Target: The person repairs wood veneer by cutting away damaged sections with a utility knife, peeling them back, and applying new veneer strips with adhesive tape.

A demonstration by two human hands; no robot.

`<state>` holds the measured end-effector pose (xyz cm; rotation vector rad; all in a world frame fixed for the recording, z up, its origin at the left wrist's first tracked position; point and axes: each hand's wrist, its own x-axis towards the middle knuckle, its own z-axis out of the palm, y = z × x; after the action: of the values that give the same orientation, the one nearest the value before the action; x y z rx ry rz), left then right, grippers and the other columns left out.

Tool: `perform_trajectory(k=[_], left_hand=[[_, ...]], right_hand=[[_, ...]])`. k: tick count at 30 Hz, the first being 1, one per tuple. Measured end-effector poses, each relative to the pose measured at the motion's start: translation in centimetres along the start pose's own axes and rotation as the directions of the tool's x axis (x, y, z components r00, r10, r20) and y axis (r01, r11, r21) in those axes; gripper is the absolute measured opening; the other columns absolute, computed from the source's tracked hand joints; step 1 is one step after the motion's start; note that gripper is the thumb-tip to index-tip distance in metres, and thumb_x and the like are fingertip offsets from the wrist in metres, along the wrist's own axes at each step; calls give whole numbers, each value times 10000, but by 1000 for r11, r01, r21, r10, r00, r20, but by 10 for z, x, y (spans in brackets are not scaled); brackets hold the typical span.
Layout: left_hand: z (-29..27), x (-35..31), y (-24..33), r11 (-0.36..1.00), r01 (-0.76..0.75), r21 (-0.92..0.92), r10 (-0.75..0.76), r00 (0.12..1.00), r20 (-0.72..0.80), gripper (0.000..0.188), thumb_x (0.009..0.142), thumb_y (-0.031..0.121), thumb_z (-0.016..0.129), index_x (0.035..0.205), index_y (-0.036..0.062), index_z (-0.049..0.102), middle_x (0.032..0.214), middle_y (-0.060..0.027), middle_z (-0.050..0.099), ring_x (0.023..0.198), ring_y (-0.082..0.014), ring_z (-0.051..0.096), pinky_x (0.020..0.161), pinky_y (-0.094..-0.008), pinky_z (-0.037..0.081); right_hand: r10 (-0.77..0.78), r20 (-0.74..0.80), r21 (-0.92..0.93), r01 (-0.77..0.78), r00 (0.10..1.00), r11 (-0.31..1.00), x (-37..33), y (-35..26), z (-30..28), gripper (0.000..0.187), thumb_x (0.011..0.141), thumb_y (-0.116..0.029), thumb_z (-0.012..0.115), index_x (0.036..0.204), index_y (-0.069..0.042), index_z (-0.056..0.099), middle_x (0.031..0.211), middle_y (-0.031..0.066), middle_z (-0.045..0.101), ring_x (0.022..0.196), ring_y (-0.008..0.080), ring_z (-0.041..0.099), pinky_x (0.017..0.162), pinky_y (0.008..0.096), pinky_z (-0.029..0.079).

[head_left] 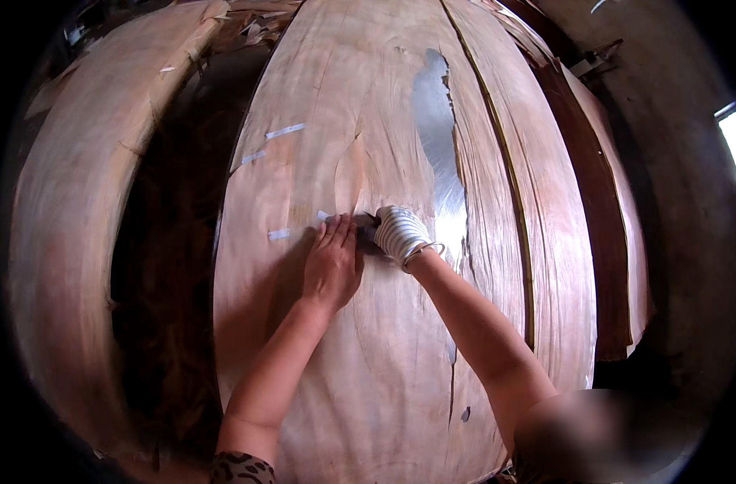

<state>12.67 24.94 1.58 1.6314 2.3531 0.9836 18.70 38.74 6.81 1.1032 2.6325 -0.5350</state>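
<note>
At the middle of the head view, the left hand (333, 260) lies bare and flat on a large sheet of veneer (384, 323), which covers most of the tabletop (436, 121). Its fingers are stretched and almost together, pointing away from the person; it presses on the sheet and grasps nothing. Just beside it, on its right, is the right hand (400, 234), dressed in a striped glove (406, 224). This hand is curled closed around a dark thing (368, 231), which sticks out toward the left fingertips, low over the veneer; what kind of thing it is, I cannot tell. A small tape piece (323, 216) is just beyond the left fingers. More pale strips (285, 131) are stuck on the left part of the sheet. To the right of the glove, a long ragged gap in the veneer lets the shiny grey tabletop be seen. At far left, well apart from the hands, stands a pale wooden stack (69, 242).
</note>
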Motion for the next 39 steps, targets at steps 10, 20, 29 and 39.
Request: perform_trajectory(k=[10, 20, 29, 39], left_hand=[[-11, 28, -1, 997, -37, 71, 38, 999, -15, 333, 731, 186, 645, 1037, 59, 607, 1094, -158, 557, 1022, -289, 518, 904, -456, 341], [23, 122, -53, 939, 67, 337, 45, 949, -312, 589, 735, 197, 589, 1280, 63, 410, 1373, -75, 348, 1270, -209, 321, 1049, -448, 199], [-21, 89, -71, 939, -8, -343, -54, 984, -172, 548, 794, 5, 480, 1325, 87, 377, 1414, -116, 290, 1338, -241, 191, 1085, -360, 162], [-15, -302, 129, 983, -75, -170, 96, 988, 121, 437, 759, 104, 575, 1188, 42, 512, 1225, -160, 498, 1157, -312, 445, 1012, -462, 294]], right_hand=[[120, -14, 605, -87, 993, 791, 42, 44, -49, 122, 849, -131, 528, 869, -27, 588, 746, 94, 655, 537, 215, 609, 450, 327, 447], [120, -134, 105, -106, 984, 989, 150, -1, -29, 376, 710, -335, 646, 887, -2, 659, 927, 224, 623, 908, 341, 612, 730, 370, 488], [-58, -10, 70, 59, 998, 996, -3, 128, -47, 184, 769, -195, 540, 835, -56, 640, 815, 177, 631, 732, 327, 621, 636, 409, 475], [733, -167, 283, -680, 659, 676, -491, 332, 50, 268, 799, -288, 586, 940, -60, 592, 890, 196, 619, 829, 360, 596, 693, 433, 470]])
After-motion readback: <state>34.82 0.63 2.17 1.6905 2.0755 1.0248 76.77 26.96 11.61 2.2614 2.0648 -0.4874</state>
